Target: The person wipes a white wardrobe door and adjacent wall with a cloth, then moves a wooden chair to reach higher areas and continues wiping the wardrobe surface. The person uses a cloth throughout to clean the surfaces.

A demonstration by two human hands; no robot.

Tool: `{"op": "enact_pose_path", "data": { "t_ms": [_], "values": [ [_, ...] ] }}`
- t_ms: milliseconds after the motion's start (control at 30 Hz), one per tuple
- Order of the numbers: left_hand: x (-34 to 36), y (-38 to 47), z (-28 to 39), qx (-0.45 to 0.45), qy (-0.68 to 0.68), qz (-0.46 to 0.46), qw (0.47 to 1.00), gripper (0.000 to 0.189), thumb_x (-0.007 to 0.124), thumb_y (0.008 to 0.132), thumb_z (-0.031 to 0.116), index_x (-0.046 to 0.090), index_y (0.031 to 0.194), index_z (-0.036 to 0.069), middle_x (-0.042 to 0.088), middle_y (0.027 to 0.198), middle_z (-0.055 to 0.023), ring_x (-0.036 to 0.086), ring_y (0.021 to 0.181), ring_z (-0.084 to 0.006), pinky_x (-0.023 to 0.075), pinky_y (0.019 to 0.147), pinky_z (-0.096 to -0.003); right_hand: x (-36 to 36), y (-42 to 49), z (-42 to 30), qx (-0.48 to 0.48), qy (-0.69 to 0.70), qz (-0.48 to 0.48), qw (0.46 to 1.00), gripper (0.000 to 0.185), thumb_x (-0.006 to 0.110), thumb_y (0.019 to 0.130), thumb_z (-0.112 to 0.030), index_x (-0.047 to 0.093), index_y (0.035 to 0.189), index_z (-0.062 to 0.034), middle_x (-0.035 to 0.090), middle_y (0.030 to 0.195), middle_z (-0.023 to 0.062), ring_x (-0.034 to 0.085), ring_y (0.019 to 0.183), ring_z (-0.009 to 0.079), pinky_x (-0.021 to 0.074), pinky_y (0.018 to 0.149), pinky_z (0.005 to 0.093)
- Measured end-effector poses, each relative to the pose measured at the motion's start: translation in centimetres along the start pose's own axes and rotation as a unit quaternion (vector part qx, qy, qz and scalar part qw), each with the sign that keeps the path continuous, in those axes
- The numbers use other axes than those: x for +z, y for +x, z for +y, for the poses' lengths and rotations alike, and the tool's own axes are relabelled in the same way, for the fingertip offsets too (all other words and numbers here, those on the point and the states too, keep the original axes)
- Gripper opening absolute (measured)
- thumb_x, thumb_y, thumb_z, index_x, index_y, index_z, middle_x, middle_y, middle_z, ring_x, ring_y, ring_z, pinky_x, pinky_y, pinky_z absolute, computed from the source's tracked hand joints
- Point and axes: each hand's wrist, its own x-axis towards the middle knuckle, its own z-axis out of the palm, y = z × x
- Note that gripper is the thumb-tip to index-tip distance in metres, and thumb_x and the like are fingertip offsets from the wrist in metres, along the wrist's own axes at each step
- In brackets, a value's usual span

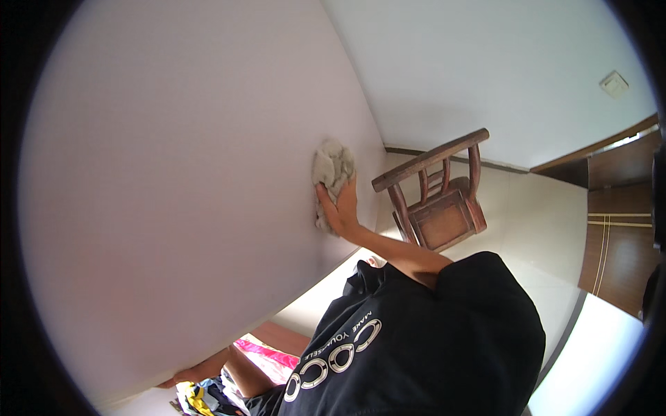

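My right hand (341, 210) presses a crumpled grey-white cloth (333, 161) flat against a broad pale wall surface (182, 182). Its thumb lies over the near side of the cloth, and the other fingers are partly hidden behind the folds. At lower left, my left hand (200, 372) touches the lower edge of the same pale surface. Its fingers are mostly out of sight there, so I cannot tell whether they grip the edge.
A dark wooden chair (442, 218) stands on the light floor (541, 223), near the corner with a second wall (468, 62) bearing a switch plate (615, 84). Brown wooden furniture (619, 249) is at right. Colourful clothes (200, 398) lie beneath my left arm, near bright pink fabric (268, 356).
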Motion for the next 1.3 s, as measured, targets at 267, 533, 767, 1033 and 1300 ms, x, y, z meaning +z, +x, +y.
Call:
{"op": "enact_pose_path", "data": {
  "t_ms": [267,533,767,1033,1300],
  "values": [
    [0.9,-0.7,-0.5,-0.027,-0.043,-0.023,0.998,0.071,0.058,0.087,0.055,0.053,0.132,0.000,0.058,0.127,-0.0194,0.065,0.108,-0.0304,0.0582,0.084,-0.0416,0.7,15.6,9.0,0.094,0.064,0.088,0.990,0.072,0.063,0.091,-0.045,0.046,0.135,0.0096,0.044,0.135,0.0283,0.047,0.121,0.0446,0.0399,0.102,0.0472],
    [3.4,-1.7,4.0,-0.099,-0.157,-0.063,0.980,0.070,0.049,0.090,0.055,0.049,0.134,0.001,0.055,0.130,-0.0196,0.062,0.112,-0.0302,0.0556,0.088,-0.0435,0.8,16.3,24.9,0.385,-0.057,0.058,0.919,0.080,0.058,0.092,-0.051,0.041,0.141,0.0099,0.044,0.139,0.0348,0.047,0.127,0.0477,0.0384,0.107,0.0482],
    [3.9,-2.1,5.0,-0.111,-0.193,-0.070,0.972,0.069,0.042,0.092,0.054,0.047,0.137,0.002,0.052,0.133,-0.0197,0.059,0.116,-0.0299,0.0532,0.091,-0.0452,1.0,6.6,24.1,0.412,-0.019,0.041,0.910,0.077,0.055,0.093,-0.050,0.040,0.140,0.0096,0.043,0.137,0.0375,0.046,0.125,0.0494,0.0365,0.107,0.0500],
    [3.5,-1.6,5.5,-0.134,-0.240,-0.062,0.960,0.069,0.033,0.095,0.054,0.043,0.139,0.003,0.049,0.136,-0.0199,0.055,0.120,-0.0296,0.0505,0.096,-0.0471,1.1,-0.6,6.5,0.200,-0.037,0.043,0.978,0.067,0.059,0.094,-0.040,0.041,0.135,0.0098,0.045,0.128,0.0313,0.050,0.113,0.0461,0.0391,0.101,0.0489],
    [2.2,0.0,5.4,-0.148,-0.287,-0.058,0.945,0.069,0.025,0.097,0.054,0.040,0.142,0.004,0.045,0.139,-0.0201,0.051,0.124,-0.0293,0.0479,0.100,-0.0490,-0.7,-6.8,-12.3,-0.091,0.084,-0.074,0.990,0.051,0.072,0.079,-0.024,0.058,0.123,-0.0014,0.047,0.132,0.0234,0.048,0.121,0.0409,0.0414,0.100,0.0485]
  ]
}}
